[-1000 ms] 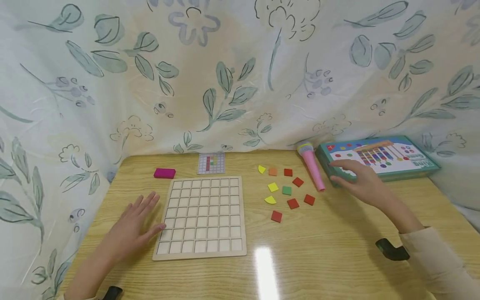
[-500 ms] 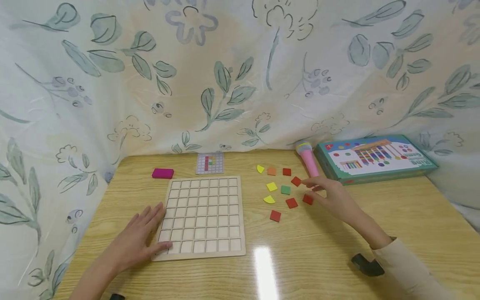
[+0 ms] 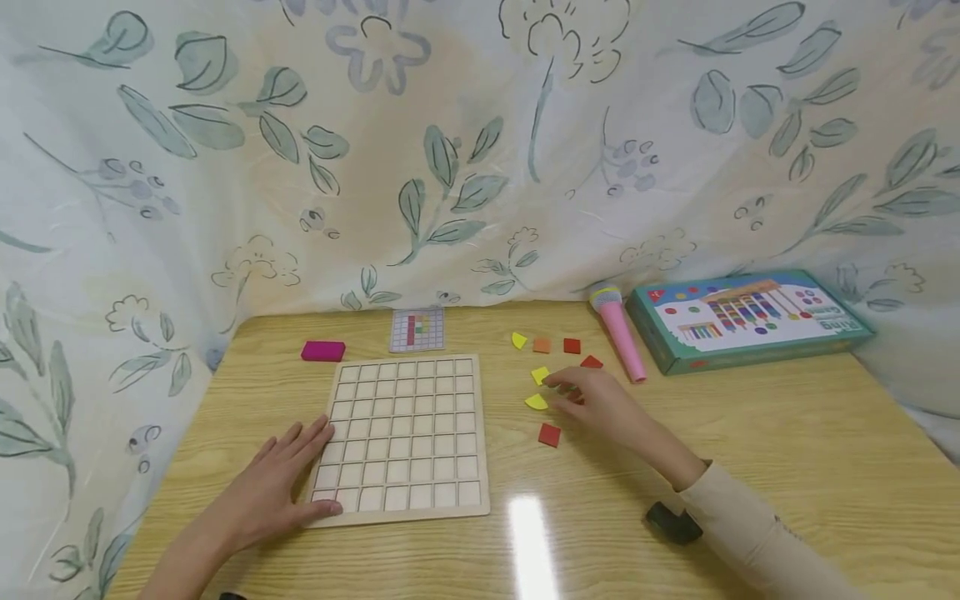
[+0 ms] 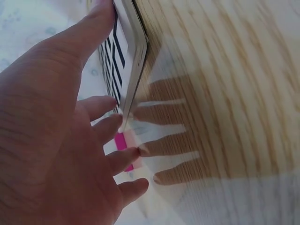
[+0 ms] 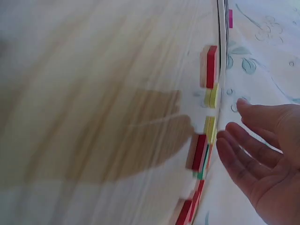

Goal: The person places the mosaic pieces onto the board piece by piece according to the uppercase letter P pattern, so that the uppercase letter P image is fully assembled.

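Observation:
A pale wooden board (image 3: 399, 425) with a grid of square recesses lies at the table's left middle. My left hand (image 3: 262, 487) rests at its left edge, fingers spread and thumb over the near-left corner. Small coloured tiles are scattered right of the board. Over them hovers my right hand (image 3: 603, 404), thumb and fingers apart, fingertips by a yellow square tile (image 3: 539, 375) and a yellow quarter-round tile (image 3: 536, 402). In the right wrist view, that hand (image 5: 267, 154) holds nothing. It partly hides green and red tiles in the head view. A red square tile (image 3: 549, 435) lies nearer me.
A printed grid card (image 3: 417, 330) lies behind the board, with a magenta block (image 3: 323, 351) to its left. At the right back are a pink toy microphone (image 3: 622, 337) and a green-edged toy box (image 3: 761, 317). A floral cloth (image 3: 450, 108) hangs behind the table.
My right hand has swept left from near the toy box, past the microphone, to the yellow tiles. My left hand has come onto the board's edge, its thumb shifting to the near corner.

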Demonstrator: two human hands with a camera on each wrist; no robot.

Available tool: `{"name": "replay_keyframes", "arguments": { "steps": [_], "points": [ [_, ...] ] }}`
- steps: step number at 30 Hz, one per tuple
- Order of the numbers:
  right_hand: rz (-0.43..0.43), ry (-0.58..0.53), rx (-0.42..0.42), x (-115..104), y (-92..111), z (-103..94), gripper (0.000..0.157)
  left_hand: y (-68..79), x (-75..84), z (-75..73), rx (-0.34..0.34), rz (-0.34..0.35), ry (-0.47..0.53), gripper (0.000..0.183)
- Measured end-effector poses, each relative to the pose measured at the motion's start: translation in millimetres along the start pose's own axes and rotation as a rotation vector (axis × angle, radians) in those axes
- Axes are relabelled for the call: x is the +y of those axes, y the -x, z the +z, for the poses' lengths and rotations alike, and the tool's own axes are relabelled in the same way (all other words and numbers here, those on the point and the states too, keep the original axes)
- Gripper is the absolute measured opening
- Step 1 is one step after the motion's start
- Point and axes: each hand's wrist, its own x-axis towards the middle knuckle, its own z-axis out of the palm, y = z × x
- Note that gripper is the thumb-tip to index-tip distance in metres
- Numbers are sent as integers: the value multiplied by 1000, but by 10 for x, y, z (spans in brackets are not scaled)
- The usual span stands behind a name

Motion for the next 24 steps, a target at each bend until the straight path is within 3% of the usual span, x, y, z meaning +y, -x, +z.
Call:
{"name": "replay_keyframes", "arguments": {
  "steps": [9,15,24],
  "points": [
    [50,1,-84,-65,-99,120,30,-1,-11,17,20,25,-12,106],
    [57,71,-113,-109,-153,124,31,-29,5,20,30,30,-24,106],
    [7,84,-137,-149,-178,134,32,-27,18,43,29,12,-18,106]
  ]
}}
